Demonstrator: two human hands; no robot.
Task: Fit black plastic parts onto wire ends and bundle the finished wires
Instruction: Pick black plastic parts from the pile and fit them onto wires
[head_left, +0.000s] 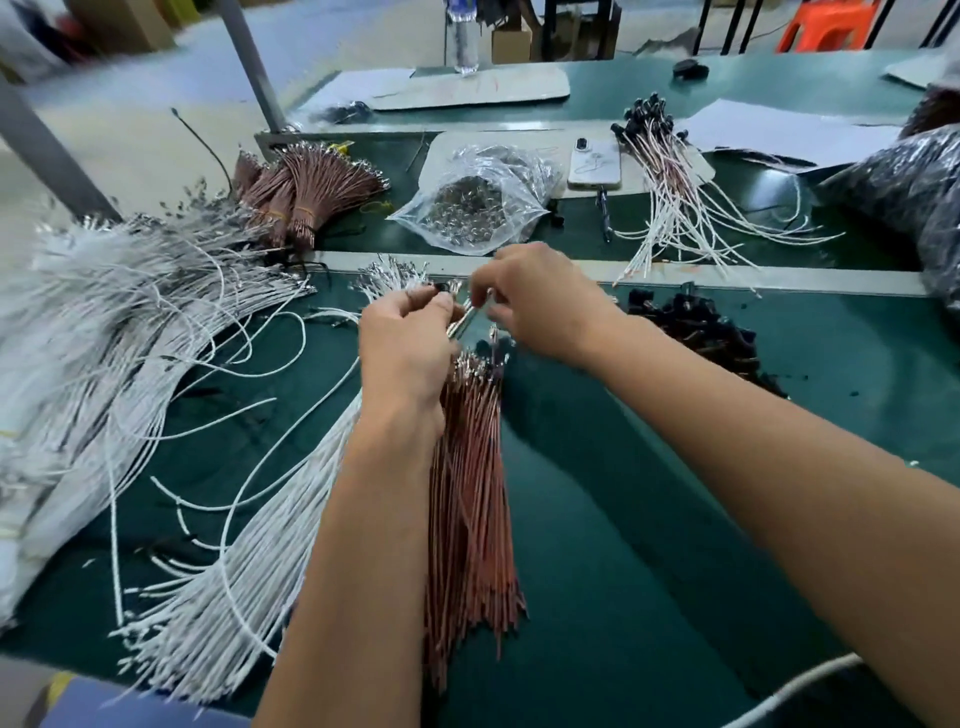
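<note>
Green bench (649, 519) under me — my left hand (402, 348) grips the brown wire bundle (470, 493) upright at centre, my right hand (540, 304) pinches one wire end (467, 318) — black plastic parts (696, 325) piled just right.

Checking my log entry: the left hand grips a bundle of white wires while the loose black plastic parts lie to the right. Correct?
Not quite. The head view shows the left hand gripping a bundle of reddish-brown wires, not white. The pile of loose black plastic parts does lie to the right.

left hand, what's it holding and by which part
The left hand grips the brown wire bundle near its metal-tipped top end and pinches a small black part at its fingertips.
</note>
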